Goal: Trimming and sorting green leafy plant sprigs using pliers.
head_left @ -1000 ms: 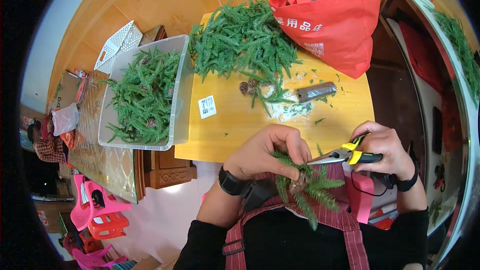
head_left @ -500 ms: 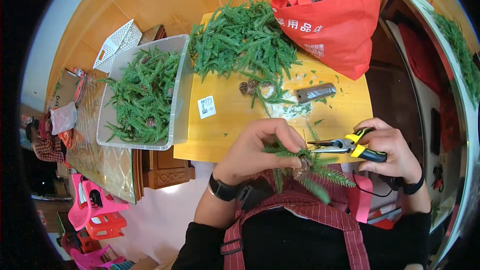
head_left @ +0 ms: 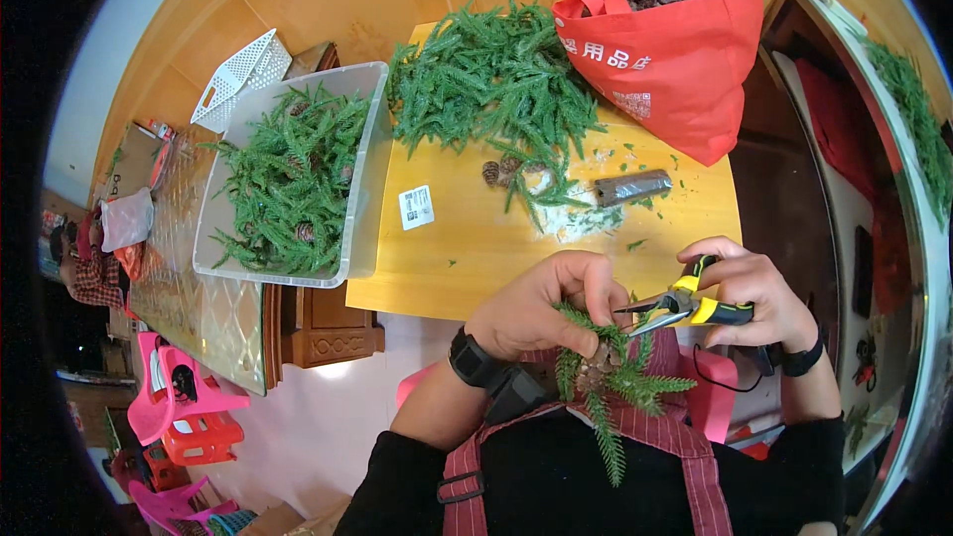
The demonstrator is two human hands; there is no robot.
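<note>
Above my lap, my left hand (head_left: 556,303) pinches the top of a green artificial pine sprig (head_left: 645,387) between thumb and fingers. A brown pine cone (head_left: 596,372) sits in the middle of the sprig, its needled branches hanging down and to the right. My right hand (head_left: 764,298) is wrapped round yellow-and-black needle-nose pliers (head_left: 680,306). Their jaws are spread and point left, close to my left fingertips and the top of the sprig. Whether the jaws touch the sprig I cannot tell.
A yellow table (head_left: 476,268) carries a heap of pine sprigs (head_left: 496,69), loose cones (head_left: 501,171), a dark wrapped bundle (head_left: 633,187) and a white label (head_left: 416,207). Left stands a clear bin (head_left: 369,179) of sprigs with cones. A red bag (head_left: 670,69) of cones is at back right.
The pliers' jaws have parted and their handles have spread. The sprig and cone have turned, with the branches now hanging lower. My left hand has shifted slightly right.
</note>
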